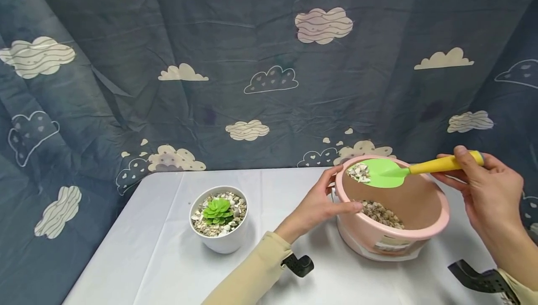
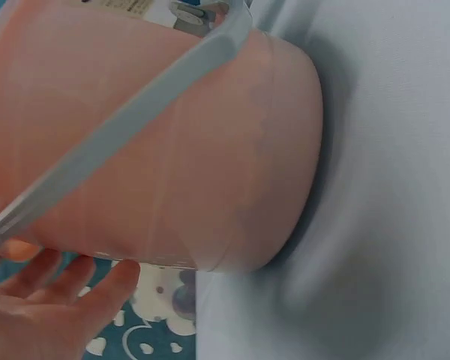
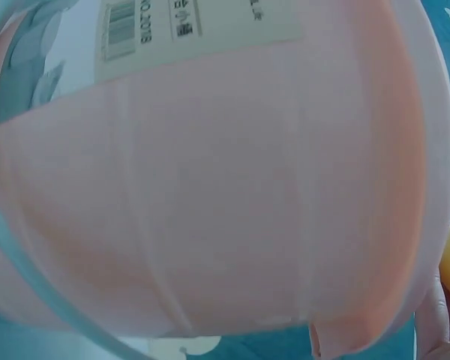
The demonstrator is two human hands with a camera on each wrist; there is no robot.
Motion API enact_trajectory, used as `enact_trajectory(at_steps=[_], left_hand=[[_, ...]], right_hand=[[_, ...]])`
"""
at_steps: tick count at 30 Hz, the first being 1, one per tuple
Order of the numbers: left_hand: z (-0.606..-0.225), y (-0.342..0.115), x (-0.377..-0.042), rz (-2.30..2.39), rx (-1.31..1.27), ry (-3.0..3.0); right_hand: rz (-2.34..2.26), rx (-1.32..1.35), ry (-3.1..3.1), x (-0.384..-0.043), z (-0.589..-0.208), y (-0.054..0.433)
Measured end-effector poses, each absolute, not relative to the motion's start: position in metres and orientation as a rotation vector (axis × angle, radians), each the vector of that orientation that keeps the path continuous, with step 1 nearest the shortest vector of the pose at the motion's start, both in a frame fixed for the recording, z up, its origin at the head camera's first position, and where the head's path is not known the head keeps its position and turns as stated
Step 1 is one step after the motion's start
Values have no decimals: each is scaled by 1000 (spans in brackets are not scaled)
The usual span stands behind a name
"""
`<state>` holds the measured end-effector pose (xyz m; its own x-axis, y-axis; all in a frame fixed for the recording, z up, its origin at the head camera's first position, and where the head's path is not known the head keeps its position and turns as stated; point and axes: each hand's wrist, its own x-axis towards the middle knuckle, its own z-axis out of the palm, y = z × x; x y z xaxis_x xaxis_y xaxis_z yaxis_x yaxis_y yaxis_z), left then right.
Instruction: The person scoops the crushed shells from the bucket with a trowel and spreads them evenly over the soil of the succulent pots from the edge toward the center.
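Observation:
My left hand (image 1: 313,209) grips the near left rim of a pink bucket (image 1: 357,231), thumb over the edge and fingers outside. In the left wrist view, the fingers (image 2: 109,292) lie along the bucket's wall below its pale handle (image 2: 120,135). Tan pebbles (image 1: 380,214) cover part of the bucket's bottom. My right hand (image 1: 489,186) holds a trowel by its yellow handle (image 1: 439,164). Its green blade (image 1: 384,174) is over the bucket's opening, with whitish pebbles (image 1: 359,172) on the tip. Only a bit of the right hand shows in the right wrist view.
Left of the bucket, a white pot (image 1: 227,243) holds pebbles and a green succulent (image 1: 217,210). Both containers stand on a white-covered table (image 1: 168,258). Behind it hangs a dark cloth (image 1: 235,24) with cloud prints. A paper label (image 3: 225,37) is on the bucket.

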<state>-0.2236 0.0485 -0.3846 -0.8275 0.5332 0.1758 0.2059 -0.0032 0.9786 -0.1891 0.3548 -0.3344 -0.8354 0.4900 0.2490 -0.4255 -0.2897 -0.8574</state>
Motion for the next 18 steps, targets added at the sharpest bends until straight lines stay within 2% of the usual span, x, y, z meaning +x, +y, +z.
enact_trajectory(at_steps=[8, 18], left_hand=[[-381, 40, -216, 1905, 728, 2120], [-368, 11, -205, 1813, 808, 2337]], right_hand=[[2240, -56, -1365, -175, -321, 332], [2223, 21, -1372, -172, -310, 312]])
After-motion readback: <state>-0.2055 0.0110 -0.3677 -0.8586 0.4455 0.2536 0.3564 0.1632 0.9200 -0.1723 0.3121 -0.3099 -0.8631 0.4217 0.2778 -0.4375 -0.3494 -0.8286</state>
